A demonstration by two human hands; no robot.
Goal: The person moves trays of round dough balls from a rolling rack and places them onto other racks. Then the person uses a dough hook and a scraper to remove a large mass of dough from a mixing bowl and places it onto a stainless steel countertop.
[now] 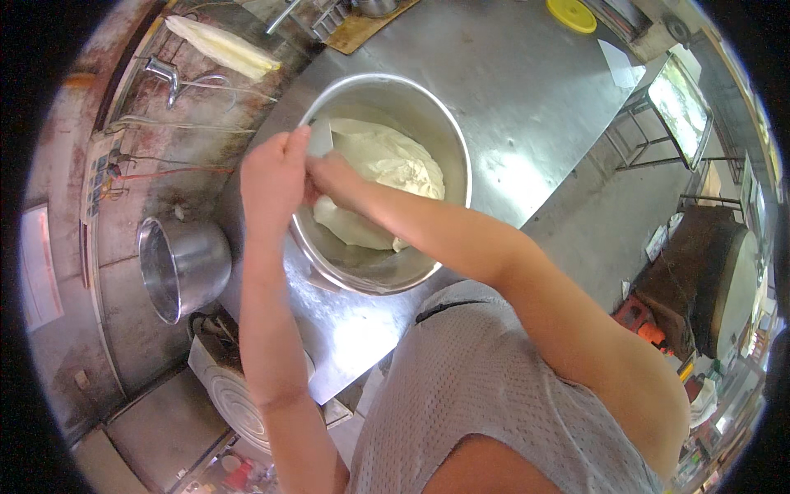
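A large steel mixing bowl (pixel 461 148) holds a mass of pale, sticky dough (pixel 382 148). My left hand (pixel 273 176) is curled over the bowl's left rim, its thumb close to a whitish flat scraper (pixel 321 137). From the right, my right hand (pixel 336 178) reaches across the dough, fingers bent in at the scraper's lower end and close to the left hand. Both hands are slightly blurred, and their overlap hides which one grips the scraper. The left hand also covers part of the rim.
The bowl stands on a steel worktable (pixel 524 74) against a stained wall. A second steel pot (pixel 200 262) lies tipped at left. A yellow lid (pixel 572 15) and a wooden board (pixel 364 31) are farther back. A metal rack (pixel 654 133) stands beyond the right edge.
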